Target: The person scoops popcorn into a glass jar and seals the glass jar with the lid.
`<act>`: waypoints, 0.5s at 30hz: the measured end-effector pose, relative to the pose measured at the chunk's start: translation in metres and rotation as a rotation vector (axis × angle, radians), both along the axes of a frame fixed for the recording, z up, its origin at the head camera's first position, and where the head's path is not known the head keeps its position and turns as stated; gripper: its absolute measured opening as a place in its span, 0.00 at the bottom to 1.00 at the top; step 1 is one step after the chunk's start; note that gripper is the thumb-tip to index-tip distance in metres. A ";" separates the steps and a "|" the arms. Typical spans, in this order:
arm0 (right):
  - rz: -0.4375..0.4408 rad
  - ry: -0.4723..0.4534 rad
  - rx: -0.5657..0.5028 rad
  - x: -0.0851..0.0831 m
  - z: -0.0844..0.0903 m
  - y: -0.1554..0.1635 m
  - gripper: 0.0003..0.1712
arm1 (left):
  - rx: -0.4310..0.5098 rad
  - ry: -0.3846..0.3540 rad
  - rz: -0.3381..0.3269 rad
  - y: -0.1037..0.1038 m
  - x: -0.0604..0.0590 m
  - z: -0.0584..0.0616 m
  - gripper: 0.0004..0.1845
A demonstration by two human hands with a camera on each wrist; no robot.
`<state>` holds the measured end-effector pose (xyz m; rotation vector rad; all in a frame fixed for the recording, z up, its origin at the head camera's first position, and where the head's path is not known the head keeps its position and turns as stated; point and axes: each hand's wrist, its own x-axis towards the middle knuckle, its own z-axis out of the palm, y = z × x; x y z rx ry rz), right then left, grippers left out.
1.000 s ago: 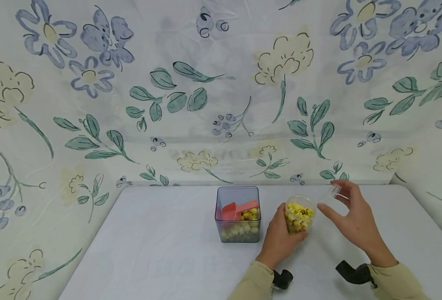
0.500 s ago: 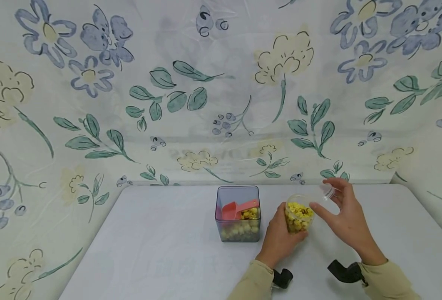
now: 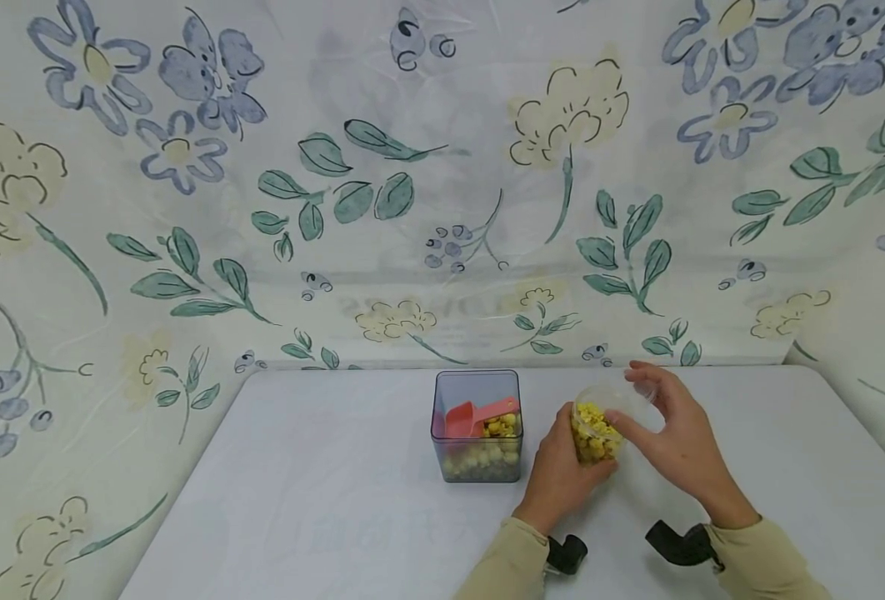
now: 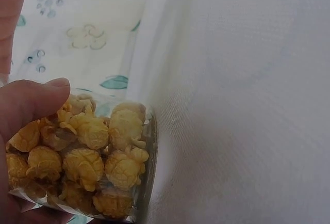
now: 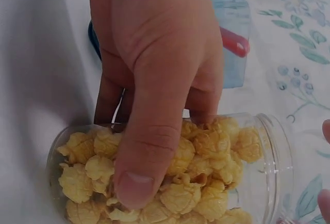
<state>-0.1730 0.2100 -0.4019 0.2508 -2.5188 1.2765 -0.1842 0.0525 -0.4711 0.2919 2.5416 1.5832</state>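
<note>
My left hand grips a small clear jar full of yellow popcorn, tilted just above the white table. My right hand holds the jar's clear lid right at its mouth. In the left wrist view the thumb presses the jar. The right wrist view shows the left hand wrapped round the jar, with the open rim to the right.
A square clear container stands on the table left of the jar, holding popcorn and a pink scoop. It also appears behind the left hand as the container. A flowered cloth hangs behind and at both sides.
My right hand has carried the lid leftward and down from beside the jar to its mouth. The left hand and the jar have stayed nearly still.
</note>
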 end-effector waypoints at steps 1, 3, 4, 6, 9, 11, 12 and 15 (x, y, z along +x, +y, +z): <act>0.002 -0.007 0.001 0.000 -0.001 -0.001 0.31 | 0.002 0.006 0.000 0.000 0.000 0.000 0.44; 0.012 -0.016 0.005 0.000 -0.003 -0.001 0.30 | 0.008 0.016 -0.002 0.000 0.000 0.000 0.43; 0.017 -0.016 0.006 0.000 -0.004 -0.002 0.29 | 0.011 0.019 -0.003 0.000 0.000 0.000 0.43; 0.026 -0.017 0.009 -0.001 -0.006 -0.002 0.28 | 0.015 0.023 -0.005 0.000 0.000 -0.001 0.42; 0.038 -0.014 0.013 -0.002 -0.009 -0.002 0.27 | 0.015 0.023 -0.005 0.000 0.000 -0.001 0.42; 0.041 -0.012 0.017 -0.002 -0.010 -0.003 0.27 | 0.013 0.024 -0.006 -0.001 0.000 0.000 0.43; 0.042 -0.011 0.020 -0.002 -0.011 -0.003 0.26 | 0.013 0.025 -0.006 -0.001 0.000 0.000 0.43; 0.044 -0.015 0.021 -0.002 -0.012 -0.004 0.25 | 0.017 0.025 -0.008 -0.002 0.000 0.000 0.43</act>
